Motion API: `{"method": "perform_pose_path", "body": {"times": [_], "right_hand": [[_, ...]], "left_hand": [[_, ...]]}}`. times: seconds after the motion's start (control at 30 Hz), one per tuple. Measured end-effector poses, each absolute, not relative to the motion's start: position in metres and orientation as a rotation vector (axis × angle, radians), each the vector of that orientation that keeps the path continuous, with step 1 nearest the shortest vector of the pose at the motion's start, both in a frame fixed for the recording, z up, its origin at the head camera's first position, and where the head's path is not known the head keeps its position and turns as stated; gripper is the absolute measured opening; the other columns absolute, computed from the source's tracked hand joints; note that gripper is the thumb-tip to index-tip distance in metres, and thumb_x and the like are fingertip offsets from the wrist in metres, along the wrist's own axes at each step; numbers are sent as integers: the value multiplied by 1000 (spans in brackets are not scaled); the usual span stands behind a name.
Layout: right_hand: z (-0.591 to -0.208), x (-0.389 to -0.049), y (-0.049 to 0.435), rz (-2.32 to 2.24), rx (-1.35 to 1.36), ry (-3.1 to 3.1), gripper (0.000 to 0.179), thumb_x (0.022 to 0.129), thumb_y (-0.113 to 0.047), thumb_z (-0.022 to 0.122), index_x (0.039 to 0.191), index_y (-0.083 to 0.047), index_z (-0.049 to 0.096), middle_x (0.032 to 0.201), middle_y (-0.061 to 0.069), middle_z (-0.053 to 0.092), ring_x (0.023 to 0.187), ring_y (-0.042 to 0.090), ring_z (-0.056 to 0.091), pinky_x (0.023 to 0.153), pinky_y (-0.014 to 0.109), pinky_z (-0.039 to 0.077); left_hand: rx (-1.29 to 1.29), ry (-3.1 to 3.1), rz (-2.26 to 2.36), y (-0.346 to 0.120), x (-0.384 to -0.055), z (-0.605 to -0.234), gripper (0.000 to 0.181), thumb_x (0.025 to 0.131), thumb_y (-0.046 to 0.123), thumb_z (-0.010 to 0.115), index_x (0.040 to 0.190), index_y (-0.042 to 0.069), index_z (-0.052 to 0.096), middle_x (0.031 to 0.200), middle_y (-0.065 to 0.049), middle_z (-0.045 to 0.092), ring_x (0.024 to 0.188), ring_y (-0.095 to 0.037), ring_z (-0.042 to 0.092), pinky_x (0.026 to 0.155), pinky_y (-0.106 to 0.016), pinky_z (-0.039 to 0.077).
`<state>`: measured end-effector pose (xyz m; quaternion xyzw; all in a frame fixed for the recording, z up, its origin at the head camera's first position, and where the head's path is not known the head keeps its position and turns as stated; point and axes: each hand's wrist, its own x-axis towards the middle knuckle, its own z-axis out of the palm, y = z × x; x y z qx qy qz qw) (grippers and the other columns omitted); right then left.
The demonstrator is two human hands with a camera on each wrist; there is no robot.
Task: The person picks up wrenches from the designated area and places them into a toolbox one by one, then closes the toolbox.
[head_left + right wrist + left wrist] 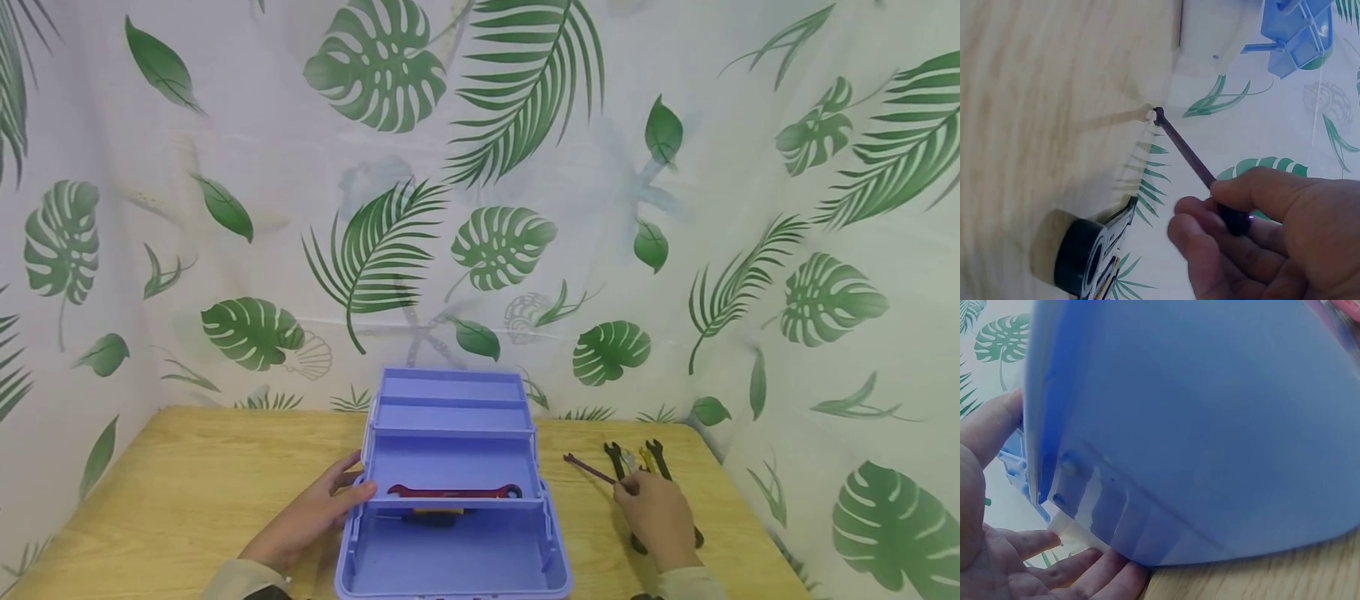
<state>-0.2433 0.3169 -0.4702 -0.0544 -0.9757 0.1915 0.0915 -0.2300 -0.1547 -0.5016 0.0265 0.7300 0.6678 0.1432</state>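
- The fingers of the right hand [656, 512] pinch a slim, dark purple metal wrench [588, 468] near one end, between thumb and fingertips; most of its shaft extends free.
- Because the grip is near one end, the long free part could swivel or tip if the pinch loosens, and the wrench might drop.
- The wrench is just right of the toolbox, apart from it, its free end pointing toward the box. It appears raised above the surface, though the height is unclear.
- It looks thin and straight, with a small forked open end; the fingers hide part of the other end, which looks darker.
- The fingers of the left hand [318, 508] are spread along the side of a periwinkle-blue plastic toolbox [450, 562], the thumb resting at a tray corner.
- Too much pressure at that corner could shift the stepped trays, since they seem to be on hinged arms; a red metal wrench [453, 492] lying in the lower tray [453, 462] could then slide.
- Below that tray, a black-handled tool [431, 519] lies partly hidden in the toolbox.
- Close around the right hand, black, silver and yellow wrenches [657, 457] lie bunched on the wood-grain surface [225, 475]; a low sweep of the hand could knock them.
- Beyond hangs a white backdrop printed with green leaves [525, 333].
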Motion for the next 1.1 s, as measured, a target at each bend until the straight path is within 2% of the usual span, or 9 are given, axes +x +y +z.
{"method": "perform_pose_path", "body": {"times": [0.2, 0.47, 0.6, 0.8, 1.1], "right_hand": [[-471, -243, 314, 540, -89, -2805, 18, 93, -17, 74, 101, -2, 79, 87, 8, 77, 65, 16, 65, 58, 40, 54], [-473, -245, 309, 488, 14, -2676, 13, 92, -15, 75, 98, -4, 81, 80, 6, 77, 59, 12, 63, 55, 35, 53], [-474, -246, 308, 486, 50, -2638, 13, 91, -13, 77, 97, -3, 81, 80, 7, 77, 58, 11, 63, 50, 31, 49], [-476, -247, 308, 469, 63, -2628, 13, 91, -13, 78, 98, -3, 81, 80, 7, 77, 51, 8, 53, 43, 26, 39], [-476, -246, 308, 477, 63, -2641, 13, 91, -13, 78, 99, -3, 81, 81, 8, 77, 50, 8, 50, 42, 27, 38]], "left_hand": [[88, 2117, 1923, -154, -231, -502, 84, 99, 40, 68, 163, 9, 25, 158, -30, 37, 134, -44, 51, 106, -57, 50], [81, 2129, 1918, -155, -230, -502, 83, 99, 39, 68, 163, 9, 24, 158, -30, 36, 135, -45, 50, 106, -58, 49], [72, 2125, 1909, -156, -230, -502, 83, 99, 40, 68, 163, 10, 24, 158, -30, 36, 137, -47, 48, 108, -60, 47], [49, 2124, 1899, -156, -232, -503, 82, 99, 43, 68, 163, 12, 27, 157, -28, 39, 136, -47, 49, 108, -61, 46], [72, 2123, 1907, -156, -234, -507, 82, 99, 42, 68, 163, 11, 26, 157, -29, 38, 135, -46, 50, 106, -59, 48]]}}
